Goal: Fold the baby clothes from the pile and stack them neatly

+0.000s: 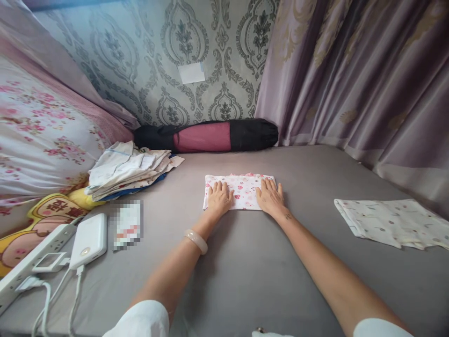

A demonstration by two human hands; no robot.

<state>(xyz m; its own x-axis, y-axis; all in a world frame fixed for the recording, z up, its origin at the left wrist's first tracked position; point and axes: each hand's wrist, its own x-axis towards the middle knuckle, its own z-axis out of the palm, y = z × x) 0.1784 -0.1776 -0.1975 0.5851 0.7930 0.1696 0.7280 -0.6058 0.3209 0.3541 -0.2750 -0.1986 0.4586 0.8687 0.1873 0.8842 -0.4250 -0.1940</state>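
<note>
A folded white cloth with pink and red prints (242,192) lies flat on the grey sheet (245,262), a bit of pink trim showing along its far edge. My left hand (220,197) rests flat on its left part, fingers stretched forward. On the right part lies my right hand (270,195), palm down with the fingers apart. Neither hand grips the cloth. Off to the right is another folded white cloth with small grey prints (389,220).
A stack of folded cloths (128,168) sits at the back left. Along the wall lies a black and pink rolled bag (206,135). At left are a white power bank (89,241), a power strip (38,262), cables and a yellow cushion (52,210). Curtains (336,70) hang right.
</note>
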